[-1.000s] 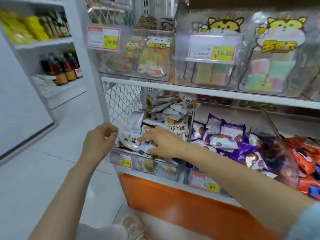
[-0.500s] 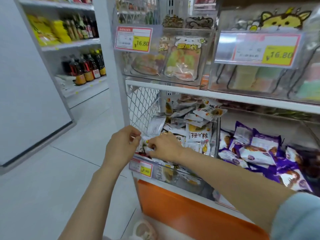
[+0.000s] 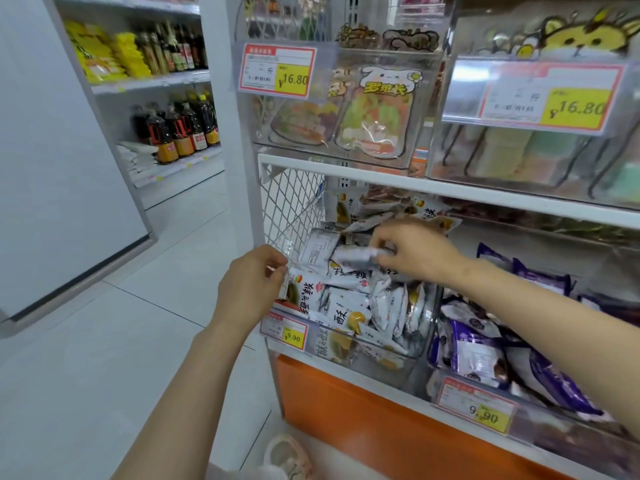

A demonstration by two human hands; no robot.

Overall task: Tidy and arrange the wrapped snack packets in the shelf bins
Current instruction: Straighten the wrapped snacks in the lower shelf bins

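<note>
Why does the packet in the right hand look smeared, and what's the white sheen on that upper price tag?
Head view: the white packet pinched by the right hand is motion-blurred; light glares off the clear tag holder, washing out its print; the wide lens bows the shelf edge.

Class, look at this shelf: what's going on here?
A person is tidying white snack packets in the clear bin on the lower shelf. The right hand pinches one white packet above the pile. The left hand pinches the corner packet at the bin's front left. The purple packets beside it lie untouched.
</note>
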